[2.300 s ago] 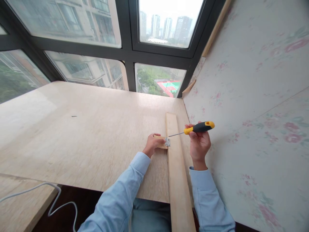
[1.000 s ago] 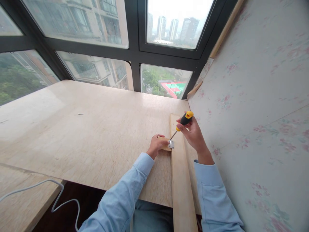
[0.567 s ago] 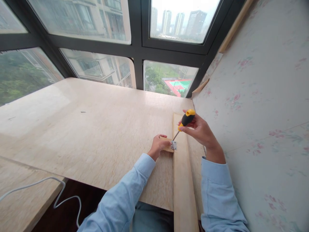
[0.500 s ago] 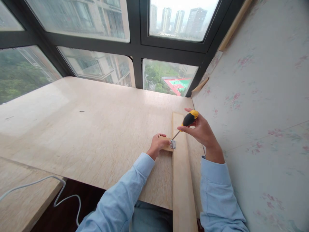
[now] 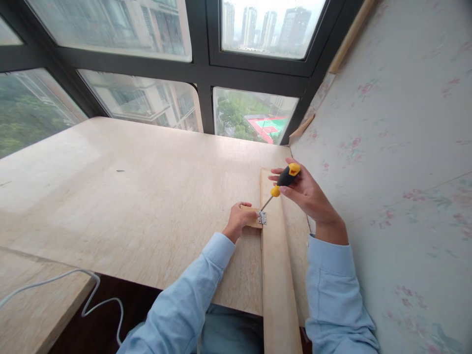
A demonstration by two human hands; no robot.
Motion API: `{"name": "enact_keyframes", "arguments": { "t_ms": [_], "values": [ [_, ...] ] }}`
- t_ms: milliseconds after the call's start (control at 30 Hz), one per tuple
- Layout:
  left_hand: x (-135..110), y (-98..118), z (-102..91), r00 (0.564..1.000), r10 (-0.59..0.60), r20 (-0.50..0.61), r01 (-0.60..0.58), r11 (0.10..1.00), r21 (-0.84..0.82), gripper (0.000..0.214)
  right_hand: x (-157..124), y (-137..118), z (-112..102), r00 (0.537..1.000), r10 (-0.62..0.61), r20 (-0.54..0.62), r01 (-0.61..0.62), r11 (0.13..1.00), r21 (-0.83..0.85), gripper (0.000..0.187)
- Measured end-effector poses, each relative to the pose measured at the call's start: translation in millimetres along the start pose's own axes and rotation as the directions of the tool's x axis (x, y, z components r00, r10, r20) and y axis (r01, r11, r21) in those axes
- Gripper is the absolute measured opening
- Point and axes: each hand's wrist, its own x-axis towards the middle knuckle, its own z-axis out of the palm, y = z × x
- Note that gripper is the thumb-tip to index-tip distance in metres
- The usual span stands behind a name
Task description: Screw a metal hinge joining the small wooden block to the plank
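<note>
White cable (image 5: 73, 270) lower left; window (image 5: 110, 29) behind; floral wall (image 5: 405, 123) right.

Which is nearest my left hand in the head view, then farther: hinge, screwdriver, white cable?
1. Hinge, just right of the left hand.
2. Screwdriver, up right, in the right hand.
3. White cable, far lower left.

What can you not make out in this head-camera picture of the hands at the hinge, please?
Small silver metal hinge: head view, screws too small to count.
Black-and-yellow screwdriver: tip too small; right hand wraps part of the handle.
Small pale wooden block: left hand covers most of it.
Long pale wooden plank: near end cut off by the bottom edge.
</note>
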Motion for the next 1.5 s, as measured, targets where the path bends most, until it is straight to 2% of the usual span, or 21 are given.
{"name": "enact_keyframes", "arguments": {
  "t_ms": [100, 167, 233, 333, 400, 467, 533, 600, 733, 800, 867, 967, 1100, 1200, 1267, 1433, 1500],
  "values": [
    [-0.3, 0.3, 0.1, 1.0, -0.005, 0.001, 0.005, 1.0, -0.003, 0.046, 0.8, 0.6, -0.9, 0.995, -0.024, -0.101, 0.005, 0.983, -0.183, 0.078],
    [-1.0, 0.7, 0.0, 1.0, -0.005, -0.001, 0.005, 1.0, -0.002, 0.047, 1.0, 1.1, -0.7, 0.977, -0.059, -0.207, -0.014, 0.941, -0.339, 0.091],
    [-2.2, 1.3, 0.0, 1.0, -0.001, -0.008, 0.001, 1.0, 0.0, 0.048, 0.1, 0.6, -0.4, 0.966, -0.065, -0.249, -0.041, 0.917, -0.397, 0.103],
    [-3.8, 2.5, 0.2, 1.0, 0.004, -0.01, -0.004, 1.0, -0.001, 0.048, -3.5, -1.7, -0.7, 0.99, -0.035, -0.137, -0.004, 0.96, -0.278, 0.111],
    [-4.1, 2.9, 0.4, 1.0, 0.008, -0.008, -0.008, 1.0, 0.0, 0.046, -6.3, -3.3, -1.6, 0.999, -0.023, -0.034, 0.018, 0.986, -0.163, 0.11],
    [-3.7, 2.7, 0.8, 1.0, 0.005, -0.013, -0.005, 1.0, 0.005, 0.047, -8.0, -4.7, -2.7, 1.0, -0.002, 0.018, 0.003, 0.996, -0.085, 0.107],
    [-2.8, 2.0, 1.0, 1.0, 0.002, -0.024, -0.001, 1.0, 0.007, 0.048, -8.2, -5.9, -3.3, 1.0, 0.021, 0.021, -0.02, 0.998, -0.059, 0.104],
    [-1.8, 1.3, 1.1, 1.0, 0.005, -0.029, -0.004, 1.0, 0.004, 0.05, -6.6, -6.8, -2.6, 1.0, 0.022, -0.022, -0.025, 0.994, -0.11, 0.104],
    [-1.2, 1.0, 1.1, 1.0, 0.003, -0.024, -0.004, 1.0, -0.002, 0.05, -0.8, -6.1, 2.3, 0.975, -0.102, -0.198, 0.017, 0.921, -0.388, 0.11],
    [-1.6, 1.3, 1.2, 1.0, 0.001, -0.017, -0.001, 1.0, -0.009, 0.048, 0.9, -4.2, 4.7, 0.965, -0.149, -0.213, 0.036, 0.887, -0.46, 0.111],
    [-2.2, 1.3, 1.3, 1.0, 0.005, -0.011, -0.005, 1.0, -0.013, 0.047, 0.8, -2.1, 5.8, 0.978, -0.136, -0.158, 0.054, 0.898, -0.436, 0.113],
    [-2.9, 0.9, 1.3, 1.0, 0.014, -0.009, -0.014, 1.0, -0.009, 0.045, -1.9, -0.6, 4.7, 0.996, -0.077, -0.042, 0.06, 0.947, -0.315, 0.112],
    [-2.6, 0.2, 1.1, 0.999, 0.028, -0.016, -0.028, 1.0, 0.009, 0.044, -6.6, -1.7, -0.1, 0.999, -0.014, 0.045, 0.021, 0.987, -0.158, 0.106],
    [-1.8, 0.1, 0.8, 0.999, 0.026, -0.021, -0.026, 1.0, 0.014, 0.044, -8.0, -2.6, -2.9, 0.994, 0.048, 0.102, -0.034, 0.99, -0.134, 0.104],
    [-1.4, 0.2, 0.7, 0.999, 0.026, -0.023, -0.026, 1.0, 0.016, 0.044, -6.9, -3.0, -2.7, 0.994, 0.078, 0.079, -0.061, 0.979, -0.195, 0.104],
    [-2.0, 0.7, 1.1, 1.0, 0.02, -0.013, -0.02, 1.0, 0.019, 0.045, -0.7, -0.9, 0.0, 0.989, 0.016, -0.147, -0.08, 0.894, -0.442, 0.114],
    [-2.5, 0.9, 1.5, 1.0, 0.024, -0.015, -0.023, 0.999, 0.03, 0.044, -0.1, 1.5, -1.8, 0.992, -0.02, -0.126, -0.036, 0.902, -0.429, 0.116]
  ]
}}
